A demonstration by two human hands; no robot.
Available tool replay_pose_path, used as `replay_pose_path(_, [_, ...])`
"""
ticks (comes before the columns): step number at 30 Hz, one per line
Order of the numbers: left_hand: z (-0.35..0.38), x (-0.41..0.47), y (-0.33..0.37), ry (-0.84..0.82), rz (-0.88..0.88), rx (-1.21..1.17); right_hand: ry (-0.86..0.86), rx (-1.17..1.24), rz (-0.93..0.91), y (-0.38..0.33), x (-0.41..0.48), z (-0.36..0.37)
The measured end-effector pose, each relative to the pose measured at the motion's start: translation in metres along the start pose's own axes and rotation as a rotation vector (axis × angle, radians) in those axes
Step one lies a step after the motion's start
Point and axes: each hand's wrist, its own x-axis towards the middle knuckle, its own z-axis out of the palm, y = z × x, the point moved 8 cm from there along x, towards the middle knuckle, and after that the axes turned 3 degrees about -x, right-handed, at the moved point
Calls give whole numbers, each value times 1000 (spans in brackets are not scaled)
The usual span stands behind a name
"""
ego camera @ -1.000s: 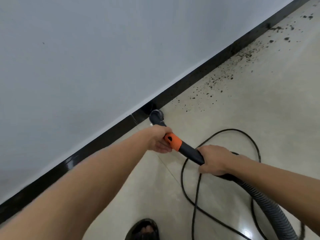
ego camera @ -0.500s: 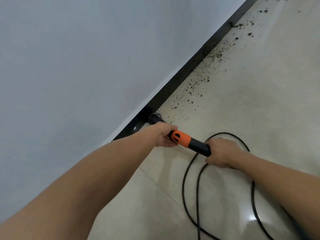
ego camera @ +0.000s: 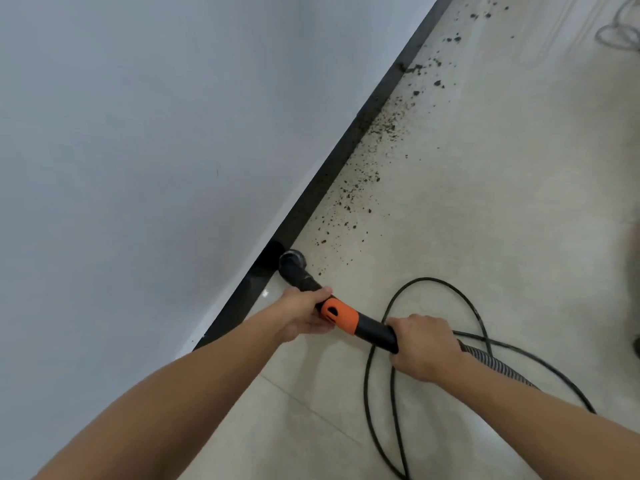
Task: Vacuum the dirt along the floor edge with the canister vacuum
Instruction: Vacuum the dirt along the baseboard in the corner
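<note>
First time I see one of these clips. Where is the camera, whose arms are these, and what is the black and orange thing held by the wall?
There is no robot here: a person wears a camera on the head, so the single view looks forward and down along their own arms. The left hand grips the vacuum wand just ahead of its orange collar. The right hand grips it further back, where the ribbed hose joins. The nozzle sits on the floor at the foot of the black baseboard. Dark dirt lies scattered along that edge ahead of the nozzle, not yet picked up. A black cord lies in loops on the tiles near the right hand.
</note>
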Motion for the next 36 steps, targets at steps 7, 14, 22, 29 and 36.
replay_pose_path(7, [3,8,-8,3,50,-24,-18,22,10,-1,-12,3])
replay_pose_path(14, [21,-12,-40,-43,21,-13,-64,48,99,0,-53,30])
replay_pose_path(22, [67,17,1,-125,119,63,-8,47,257,35,-52,17])
replay_pose_path(29, [72,-8,-37,-224,16,120,-74,79,262,31,-90,45])
replay_pose_path(36, [156,40,52,-299,141,82,58,62,506,110,-47,0])
